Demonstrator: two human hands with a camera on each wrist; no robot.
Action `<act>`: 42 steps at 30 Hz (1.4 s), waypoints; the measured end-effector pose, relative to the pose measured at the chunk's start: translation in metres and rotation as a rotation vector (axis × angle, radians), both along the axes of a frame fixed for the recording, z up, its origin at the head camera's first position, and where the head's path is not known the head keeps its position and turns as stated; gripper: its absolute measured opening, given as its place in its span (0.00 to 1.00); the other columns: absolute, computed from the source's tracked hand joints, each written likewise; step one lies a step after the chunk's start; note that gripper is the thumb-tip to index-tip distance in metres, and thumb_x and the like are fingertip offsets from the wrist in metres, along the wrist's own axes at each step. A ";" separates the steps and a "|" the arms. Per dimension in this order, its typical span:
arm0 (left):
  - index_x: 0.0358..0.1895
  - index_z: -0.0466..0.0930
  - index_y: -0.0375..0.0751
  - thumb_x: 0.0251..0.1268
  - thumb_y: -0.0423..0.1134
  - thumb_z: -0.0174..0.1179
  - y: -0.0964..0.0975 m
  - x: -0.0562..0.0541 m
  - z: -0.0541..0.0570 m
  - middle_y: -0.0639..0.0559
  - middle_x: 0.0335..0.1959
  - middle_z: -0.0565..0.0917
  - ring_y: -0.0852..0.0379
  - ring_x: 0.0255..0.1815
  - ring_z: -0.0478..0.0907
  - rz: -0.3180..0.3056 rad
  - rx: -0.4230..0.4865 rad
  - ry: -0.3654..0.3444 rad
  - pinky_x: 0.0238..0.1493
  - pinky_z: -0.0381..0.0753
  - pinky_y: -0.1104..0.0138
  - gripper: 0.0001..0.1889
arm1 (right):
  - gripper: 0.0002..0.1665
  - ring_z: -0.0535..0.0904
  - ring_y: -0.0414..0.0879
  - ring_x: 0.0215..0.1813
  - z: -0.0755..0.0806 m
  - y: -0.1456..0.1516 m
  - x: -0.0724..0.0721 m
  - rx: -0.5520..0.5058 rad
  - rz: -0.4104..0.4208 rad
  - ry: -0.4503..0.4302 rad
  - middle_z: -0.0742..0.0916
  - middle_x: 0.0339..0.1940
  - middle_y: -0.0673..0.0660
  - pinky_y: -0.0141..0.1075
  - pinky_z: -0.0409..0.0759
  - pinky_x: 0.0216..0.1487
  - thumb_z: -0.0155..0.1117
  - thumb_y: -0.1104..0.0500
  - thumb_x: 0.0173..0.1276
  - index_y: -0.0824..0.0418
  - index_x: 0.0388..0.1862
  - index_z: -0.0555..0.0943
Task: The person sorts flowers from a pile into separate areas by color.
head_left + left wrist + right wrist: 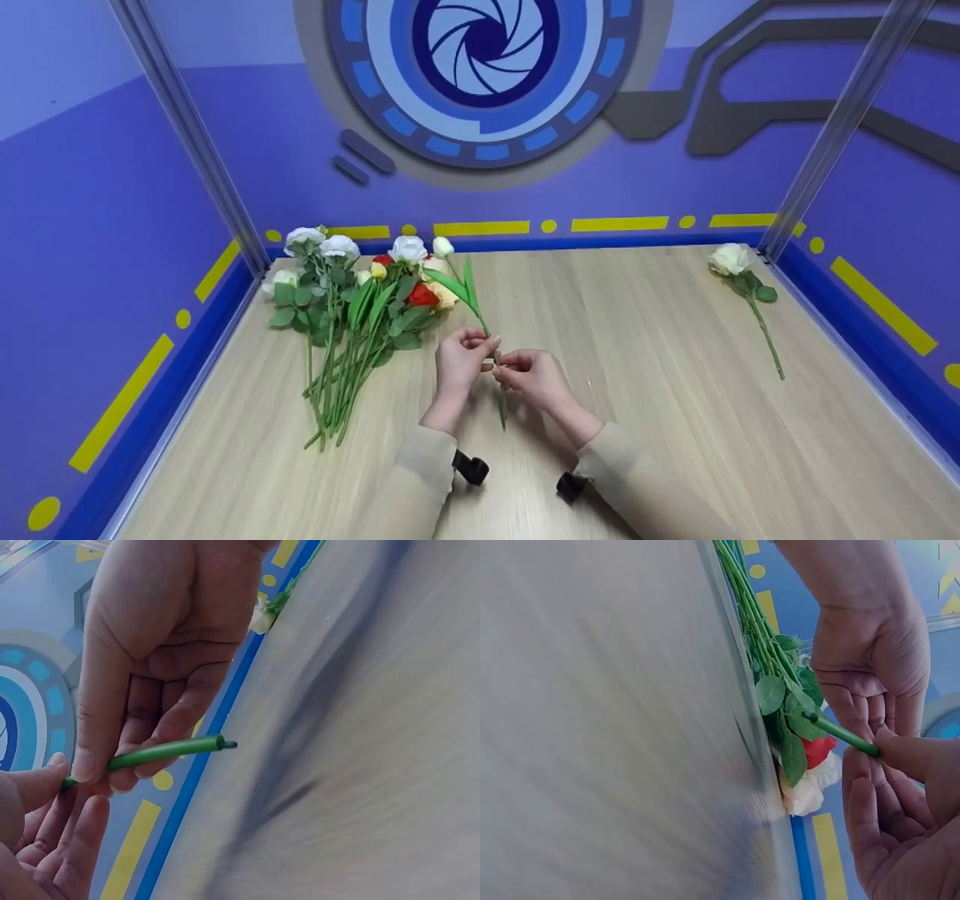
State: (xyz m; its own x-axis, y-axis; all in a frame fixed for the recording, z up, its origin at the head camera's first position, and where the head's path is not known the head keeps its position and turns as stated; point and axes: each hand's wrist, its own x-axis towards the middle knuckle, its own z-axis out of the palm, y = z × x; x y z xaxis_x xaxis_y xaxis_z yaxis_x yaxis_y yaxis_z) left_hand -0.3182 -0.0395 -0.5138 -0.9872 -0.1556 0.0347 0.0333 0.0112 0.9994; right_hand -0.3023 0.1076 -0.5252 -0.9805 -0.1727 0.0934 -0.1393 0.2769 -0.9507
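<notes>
A white tulip (pixel 443 247) with long green leaves is held between both hands, its bud tilted toward the back wall. My left hand (pixel 459 365) pinches the stem below the leaves with thumb and fingers. Just lower, my right hand (pixel 538 379) pinches the same stem, its fingertips close to the left ones. In the left wrist view the stem's cut end (pixel 217 743) sticks out past the right hand (pixel 169 637). The right wrist view shows the green stem (pixel 844 736) pointing toward the tabletop, with the left hand (pixel 870 652) behind it.
A bunch of flowers lies on the wooden table (pixel 637 450) to the left, with white roses (pixel 340 247), a red rose (pixel 422 295) and green stems (pixel 337 390). A single white rose (pixel 730 259) lies at the far right. Blue-purple panels enclose the back and sides.
</notes>
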 end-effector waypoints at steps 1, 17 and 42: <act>0.40 0.84 0.32 0.62 0.33 0.72 0.000 0.000 0.000 0.47 0.31 0.88 0.60 0.30 0.86 -0.001 -0.023 0.005 0.27 0.87 0.69 0.09 | 0.08 0.82 0.36 0.26 0.000 0.000 0.000 0.000 0.006 -0.004 0.91 0.29 0.60 0.30 0.83 0.31 0.71 0.68 0.65 0.72 0.41 0.88; 0.45 0.87 0.33 0.71 0.36 0.66 -0.064 -0.013 0.001 0.41 0.37 0.89 0.50 0.37 0.85 0.244 -0.378 0.091 0.41 0.83 0.62 0.09 | 0.14 0.82 0.40 0.36 0.006 0.069 -0.032 -0.047 -0.241 -0.116 0.89 0.38 0.57 0.32 0.81 0.39 0.66 0.67 0.71 0.73 0.52 0.85; 0.64 0.78 0.34 0.76 0.30 0.49 -0.137 -0.010 -0.011 0.34 0.65 0.80 0.34 0.67 0.72 0.395 -0.859 -0.261 0.67 0.70 0.42 0.18 | 0.18 0.83 0.66 0.56 -0.002 0.223 -0.047 0.361 -0.601 -0.028 0.88 0.53 0.71 0.52 0.81 0.58 0.60 0.60 0.74 0.71 0.54 0.86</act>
State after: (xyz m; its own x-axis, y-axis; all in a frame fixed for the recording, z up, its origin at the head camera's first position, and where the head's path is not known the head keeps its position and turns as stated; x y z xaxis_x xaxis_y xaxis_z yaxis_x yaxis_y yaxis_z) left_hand -0.3280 -0.1761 -0.5250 -0.8621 -0.5006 0.0787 -0.3503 0.7010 0.6211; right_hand -0.3491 0.3305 -0.5274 -0.9171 0.3844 0.1052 0.1604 0.5976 -0.7856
